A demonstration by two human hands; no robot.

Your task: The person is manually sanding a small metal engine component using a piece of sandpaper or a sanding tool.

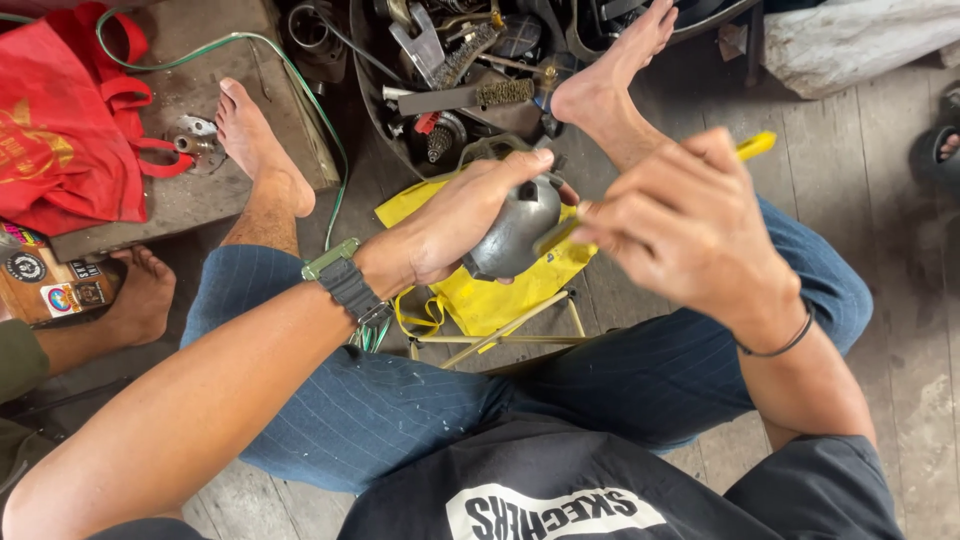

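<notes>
My left hand (452, 222) grips a rounded grey metal part (514, 232) and holds it up above my lap. My right hand (685, 225) is closed around a yellow-handled tool (757, 145). The tool's handle end sticks out past my knuckles, and its front end reaches the grey part's right side. The right hand is blurred. A watch with a green case (338, 270) sits on my left wrist, and a thin dark band (780, 345) circles the right wrist.
I sit on a low stool (500, 335) over a yellow bag (480, 300). A dark tub of metal parts and wire brushes (470, 70) stands ahead between my bare feet. A red bag (60, 130) and green hose (300, 90) lie left. Another person's foot (140, 295) is at left.
</notes>
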